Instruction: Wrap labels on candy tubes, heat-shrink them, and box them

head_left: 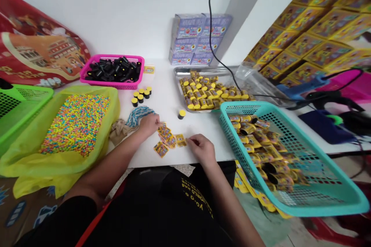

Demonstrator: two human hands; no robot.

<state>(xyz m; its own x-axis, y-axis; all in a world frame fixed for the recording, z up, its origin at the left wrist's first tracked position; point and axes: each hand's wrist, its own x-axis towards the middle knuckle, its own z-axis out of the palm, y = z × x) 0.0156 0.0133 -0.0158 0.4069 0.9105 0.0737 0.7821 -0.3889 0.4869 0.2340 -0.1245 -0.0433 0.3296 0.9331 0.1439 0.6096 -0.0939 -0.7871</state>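
Note:
Small yellow printed labels [165,135] lie in an overlapping cluster on the white table before me. My left hand [148,125] is closed at the cluster's upper left, its fingertips pinching the edge of a label there. At the right end, a single label [181,140] has its edge between the thumb and finger of my right hand [203,147]. Beyond the hands stands one black canister with a yellow lid [181,114]. Several similar canisters [140,96] are grouped farther left. A blue-and-white striped cloth [139,115] lies beside my left wrist.
A yellow-lined tub of colourful candies [78,123] is at left, with a pink basket of black canisters [112,85] behind. A steel tray [177,72] holds labelled canisters. A turquoise basket [327,211] stands at right. A black cable [211,19] hangs down over the tray.

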